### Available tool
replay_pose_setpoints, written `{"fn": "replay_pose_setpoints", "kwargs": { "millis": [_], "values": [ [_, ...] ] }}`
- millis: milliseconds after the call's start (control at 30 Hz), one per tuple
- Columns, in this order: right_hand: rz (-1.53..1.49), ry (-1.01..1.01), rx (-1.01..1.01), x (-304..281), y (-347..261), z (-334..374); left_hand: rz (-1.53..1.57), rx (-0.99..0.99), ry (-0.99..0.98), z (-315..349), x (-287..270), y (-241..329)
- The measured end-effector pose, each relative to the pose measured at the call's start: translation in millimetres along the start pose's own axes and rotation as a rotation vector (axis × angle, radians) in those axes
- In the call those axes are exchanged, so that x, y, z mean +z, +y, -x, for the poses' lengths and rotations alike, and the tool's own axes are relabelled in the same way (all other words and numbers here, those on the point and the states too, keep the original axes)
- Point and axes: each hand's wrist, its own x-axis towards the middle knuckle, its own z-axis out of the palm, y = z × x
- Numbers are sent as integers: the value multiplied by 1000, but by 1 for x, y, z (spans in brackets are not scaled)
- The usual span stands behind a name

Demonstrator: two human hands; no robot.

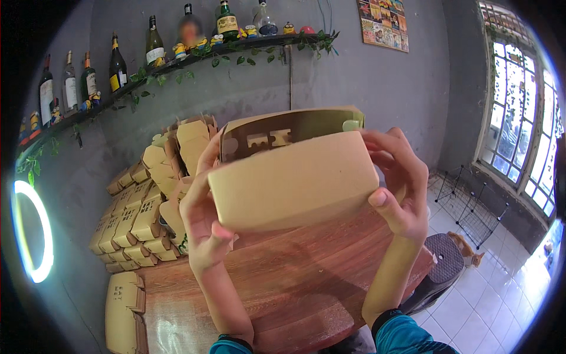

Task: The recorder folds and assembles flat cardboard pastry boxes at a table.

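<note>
A brown cardboard box (295,183) is held up in front of me above the table, its plain long side facing me. Its top gapes, and the dark inside shows tabs and slots along the far wall. My left hand (203,206) grips the box's left end, thumb at the lower front corner. At the right end, my right hand (404,183) clasps it with the thumb on the front edge and fingers behind. Both hands are closed on the box; some fingertips are hidden behind it.
Folded brown boxes (135,218) are stacked at the table's far left, beside upright unfolded cartons (194,141). A flat carton (124,307) lies near the left edge of the wooden table (283,277). A dark stool (445,256) and a cat (466,245) are at right.
</note>
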Motion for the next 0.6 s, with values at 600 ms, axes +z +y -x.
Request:
{"fn": "replay_pose_setpoints", "kwargs": {
  "millis": [600],
  "values": [
    [-279, 280, -113, 29, 0, -10, -275, 85, 144, -5, 29, -2]
  ]
}}
